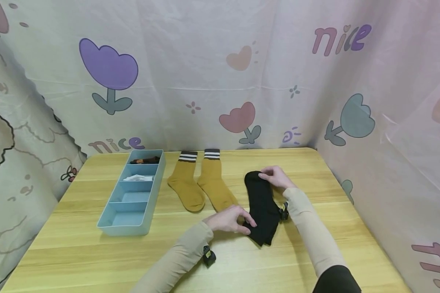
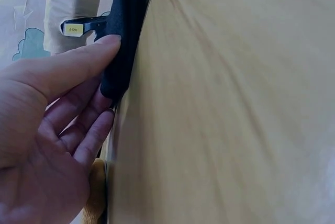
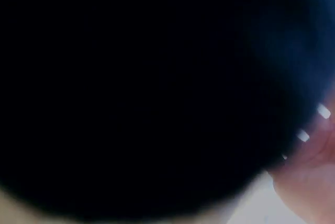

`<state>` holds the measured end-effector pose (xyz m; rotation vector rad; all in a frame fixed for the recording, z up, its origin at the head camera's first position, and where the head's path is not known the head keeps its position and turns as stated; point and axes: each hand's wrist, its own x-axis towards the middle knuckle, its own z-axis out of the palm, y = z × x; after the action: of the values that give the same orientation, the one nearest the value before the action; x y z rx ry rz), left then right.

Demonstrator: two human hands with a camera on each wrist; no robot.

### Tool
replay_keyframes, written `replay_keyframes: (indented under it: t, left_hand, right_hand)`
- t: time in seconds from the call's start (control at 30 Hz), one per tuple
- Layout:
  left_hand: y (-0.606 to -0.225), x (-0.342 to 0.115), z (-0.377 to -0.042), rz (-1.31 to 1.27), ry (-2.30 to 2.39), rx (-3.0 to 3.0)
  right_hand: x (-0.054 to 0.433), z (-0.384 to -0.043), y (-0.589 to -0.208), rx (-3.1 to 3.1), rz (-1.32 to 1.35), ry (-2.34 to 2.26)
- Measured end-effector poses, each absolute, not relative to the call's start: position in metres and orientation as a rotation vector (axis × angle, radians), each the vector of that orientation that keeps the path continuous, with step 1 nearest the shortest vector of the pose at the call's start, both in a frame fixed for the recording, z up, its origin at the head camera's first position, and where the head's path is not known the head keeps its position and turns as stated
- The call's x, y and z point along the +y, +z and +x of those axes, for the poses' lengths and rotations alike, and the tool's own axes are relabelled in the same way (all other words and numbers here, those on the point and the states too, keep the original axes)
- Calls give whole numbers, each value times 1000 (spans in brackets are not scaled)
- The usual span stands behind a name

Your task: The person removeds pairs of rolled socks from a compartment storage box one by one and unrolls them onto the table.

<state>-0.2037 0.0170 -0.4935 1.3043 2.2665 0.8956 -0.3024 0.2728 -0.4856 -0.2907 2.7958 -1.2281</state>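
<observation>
A pair of black socks [image 1: 260, 203], one laid over the other, lies on the right half of the table. My left hand [image 1: 229, 220] is at their lower left edge. In the left wrist view, the thumb of my left hand [image 2: 57, 109] presses one face of the black socks [image 2: 125, 35] while the fingertips meet the other side. At the upper end, my right hand [image 1: 276, 177] pinches the socks' edge. Black fabric [image 3: 146, 93] fills most of the right wrist view, with part of my right hand [image 3: 309, 182] along its right side.
Two mustard socks [image 1: 185, 183] with striped cuffs lie side by side left of the black pair. Further left stands a blue divided box [image 1: 154, 203]; its back compartments hold a dark item [image 1: 146, 160] and a white item [image 1: 138, 178]. A printed curtain [image 1: 190, 73] surrounds the table.
</observation>
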Motion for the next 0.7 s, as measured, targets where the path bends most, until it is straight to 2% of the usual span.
replay_keyframes:
  t: [0.37, 0.7]
  left_hand:
    - [-492, 16, -204, 1310, 916, 2253]
    - [-492, 15, -203, 1317, 915, 2255]
  right_hand:
    - [273, -294, -477, 2579, -458, -1676]
    - [270, -296, -484, 2401, -543, -1652]
